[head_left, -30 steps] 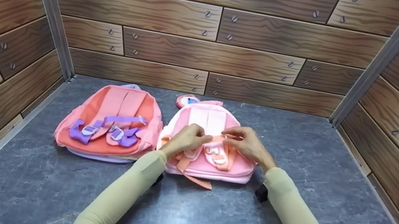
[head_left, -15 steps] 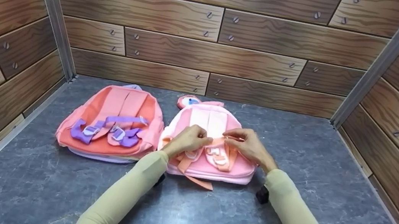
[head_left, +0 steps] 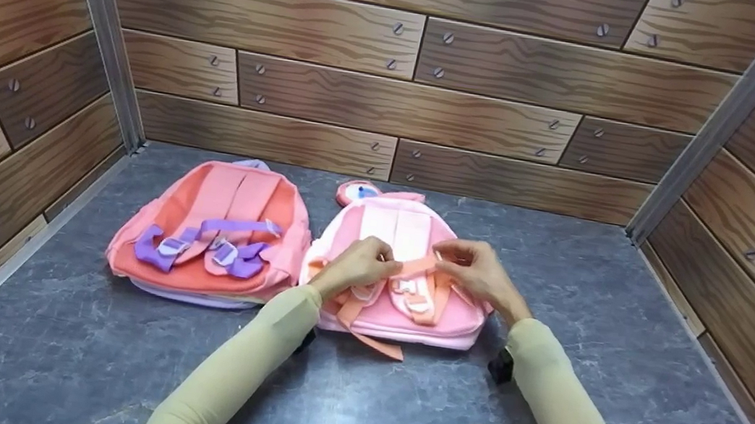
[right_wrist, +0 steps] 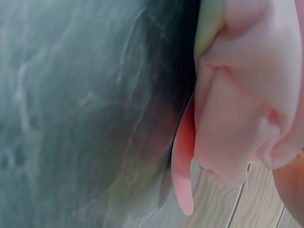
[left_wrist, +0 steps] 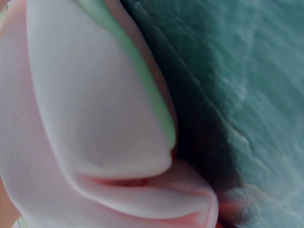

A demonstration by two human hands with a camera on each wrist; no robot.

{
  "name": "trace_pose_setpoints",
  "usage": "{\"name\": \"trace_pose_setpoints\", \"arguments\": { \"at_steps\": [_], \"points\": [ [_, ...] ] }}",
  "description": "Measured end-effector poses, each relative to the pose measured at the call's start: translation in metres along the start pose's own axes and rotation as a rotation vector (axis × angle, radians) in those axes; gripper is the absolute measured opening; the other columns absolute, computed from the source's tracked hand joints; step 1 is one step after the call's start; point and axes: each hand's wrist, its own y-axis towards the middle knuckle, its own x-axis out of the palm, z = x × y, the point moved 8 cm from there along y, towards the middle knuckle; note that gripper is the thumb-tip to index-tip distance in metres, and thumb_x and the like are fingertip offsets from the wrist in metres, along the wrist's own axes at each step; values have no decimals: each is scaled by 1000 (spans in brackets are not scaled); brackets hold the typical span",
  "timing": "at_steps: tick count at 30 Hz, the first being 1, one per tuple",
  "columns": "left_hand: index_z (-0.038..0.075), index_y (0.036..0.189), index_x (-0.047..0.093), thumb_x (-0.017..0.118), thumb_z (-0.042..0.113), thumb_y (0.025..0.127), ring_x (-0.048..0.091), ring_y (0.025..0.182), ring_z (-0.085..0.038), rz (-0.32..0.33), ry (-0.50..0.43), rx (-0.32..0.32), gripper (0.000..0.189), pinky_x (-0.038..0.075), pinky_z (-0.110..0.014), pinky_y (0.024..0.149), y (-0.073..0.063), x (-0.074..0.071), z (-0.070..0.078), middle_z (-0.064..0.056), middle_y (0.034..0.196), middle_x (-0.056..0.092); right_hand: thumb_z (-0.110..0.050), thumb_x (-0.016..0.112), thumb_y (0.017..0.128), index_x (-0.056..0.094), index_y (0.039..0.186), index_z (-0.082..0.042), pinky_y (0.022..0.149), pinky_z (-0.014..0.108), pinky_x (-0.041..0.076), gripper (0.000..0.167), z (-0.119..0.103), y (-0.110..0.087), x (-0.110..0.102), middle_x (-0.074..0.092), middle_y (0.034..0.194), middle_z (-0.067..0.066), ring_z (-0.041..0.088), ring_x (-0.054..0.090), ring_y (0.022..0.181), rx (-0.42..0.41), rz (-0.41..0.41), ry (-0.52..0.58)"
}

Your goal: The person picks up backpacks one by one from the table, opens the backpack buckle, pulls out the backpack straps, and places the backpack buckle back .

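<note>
A light pink backpack (head_left: 399, 324) lies on the table with its shoulder straps facing up. Between both hands an orange webbing strap (head_left: 418, 267) stretches across the backpack. My left hand (head_left: 357, 265) pinches one end, and my right hand (head_left: 479, 273) pinches the other with thumb and fingers. Below them, a white buckle (head_left: 415, 300) sits on more orange webbing. One loose strap end (head_left: 378, 347) hangs past the lower edge. Close up, the left wrist view shows the backpack's side (left_wrist: 99, 104), and the right wrist view its other side (right_wrist: 251, 95).
A coral backpack (head_left: 223, 279) with purple straps (head_left: 240, 227) lies directly left of the pink one. A red and white eye-shaped piece (head_left: 358, 193) shows behind the pink backpack. Wood-patterned walls (head_left: 334, 97) enclose the dark marbled table (head_left: 622, 346) at back and sides.
My right hand has moved slightly right and drawn the orange strap out, so a longer stretch shows between the hands. The left hand stays at its place on the strap.
</note>
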Motion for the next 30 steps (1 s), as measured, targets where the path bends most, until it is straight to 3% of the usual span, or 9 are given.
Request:
{"name": "trace_pose_setpoints", "arguments": {
  "at_steps": [6,12,16,19,23,30],
  "points": [
    [10,79,64,66,26,91,44,53,-6,-4,15,-12,20,34,-20,44,1,1,0,6,63,50,-1,69,87,63,122,8,84,20,53,37,5,1,-4,65,119,25,25,63,104,21,1,-8],
    [11,89,68,65,29,90,50,60,-9,12,28,-2,18,38,-21,48,0,0,1,3,74,58,1,68,86,63,120,9,78,17,51,35,4,1,-4,66,114,27,28,63,98,6,-7,-39],
    [11,92,68,64,29,90,49,57,-8,24,13,-5,18,38,-21,46,-1,-1,2,2,71,57,2,68,86,65,118,9,78,17,51,33,1,0,-2,67,108,26,27,63,95,-9,-15,-81],
    [10,93,69,64,29,91,50,56,-8,45,-6,5,19,39,-21,46,-1,-3,3,2,70,58,-2,70,85,68,117,4,78,19,51,33,18,7,-1,68,103,20,22,63,92,-15,-17,-116],
    [10,94,70,64,30,93,52,62,-9,91,-6,19,21,41,-21,52,-1,-9,4,-2,76,63,-7,73,84,70,117,-5,81,26,50,34,42,18,1,68,98,10,15,60,88,-3,-28,-152],
    [8,97,72,64,29,94,56,74,-11,149,14,63,23,44,-24,66,-2,-20,9,-6,88,70,-13,73,86,69,120,-5,87,32,52,35,40,18,2,71,107,12,19,63,96,21,-23,-130]
  ]
}}
